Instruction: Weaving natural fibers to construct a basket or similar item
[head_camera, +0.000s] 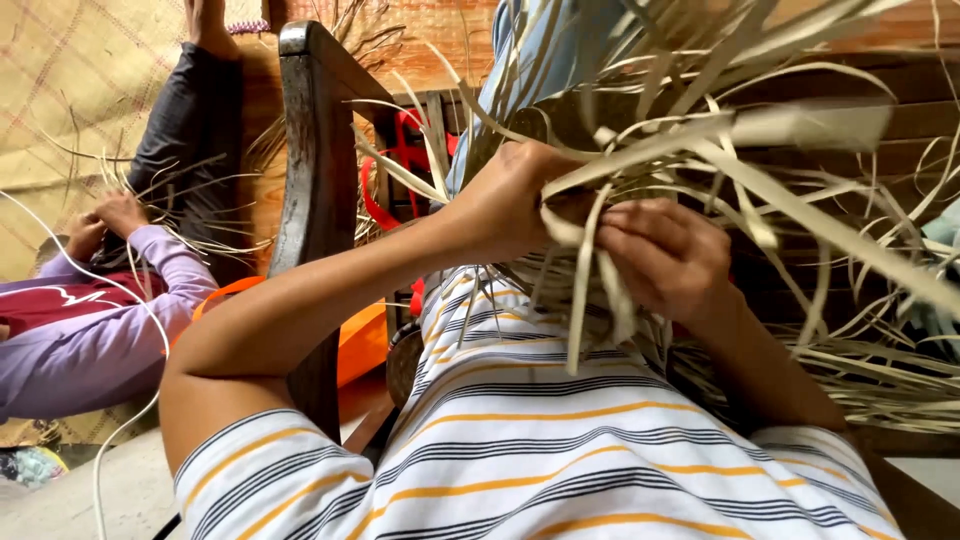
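Observation:
My left hand (510, 195) is closed around a bundle of pale dried leaf strips (700, 130) that fan out to the upper right. My right hand (665, 255) sits just beside it, fingers curled and pinching several of the same strips, which hang down over my striped shirt (530, 440). The two hands almost touch at the centre of the woven piece. The part of the weave under my hands is hidden.
A dark wooden post (310, 150) of a chair or frame stands left of my arm. Beyond it another person in purple sleeves (110, 330) handles similar strips on a woven mat (80, 80). An orange object (362, 340) and red straps (400, 150) lie behind the post.

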